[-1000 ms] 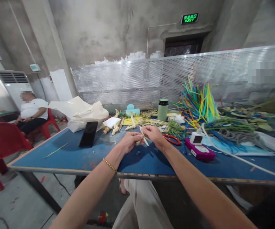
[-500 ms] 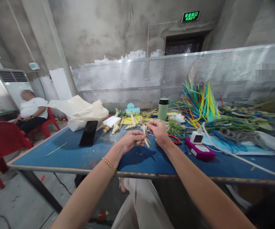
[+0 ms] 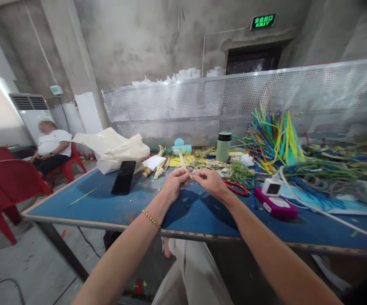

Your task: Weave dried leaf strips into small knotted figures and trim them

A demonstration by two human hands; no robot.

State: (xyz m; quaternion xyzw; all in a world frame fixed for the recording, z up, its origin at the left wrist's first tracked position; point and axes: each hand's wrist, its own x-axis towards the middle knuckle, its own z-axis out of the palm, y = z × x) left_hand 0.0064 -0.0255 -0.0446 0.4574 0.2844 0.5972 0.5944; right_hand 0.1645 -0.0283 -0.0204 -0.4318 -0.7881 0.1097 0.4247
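Observation:
My left hand (image 3: 175, 183) and my right hand (image 3: 211, 183) meet over the front of the blue table, fingertips almost touching. Between them is a small piece of pale, dried plant strip (image 3: 187, 181), mostly covered by the fingers. The left thumb and fingers pinch it, and the right thumb and forefinger grip its right side. Just behind the hands lie similar pale bundles (image 3: 159, 167) of plant strip. To the right of my right hand are red-handled scissors (image 3: 237, 188) and a tangle of green strands (image 3: 240, 171).
A black phone (image 3: 123, 177), white plastic bag (image 3: 115, 148) and white card (image 3: 154, 162) lie left. Behind stands a green bottle (image 3: 223, 148). Coloured strips (image 3: 282, 135), a purple box (image 3: 275, 204) and a white cable (image 3: 313, 206) occupy the right. A person (image 3: 51, 146) sits far left.
My right hand has come down and left, closing its fingertips on the pale strip piece beside my left hand. Strip ends that stuck out below are now mostly hidden. The view has shifted slightly left.

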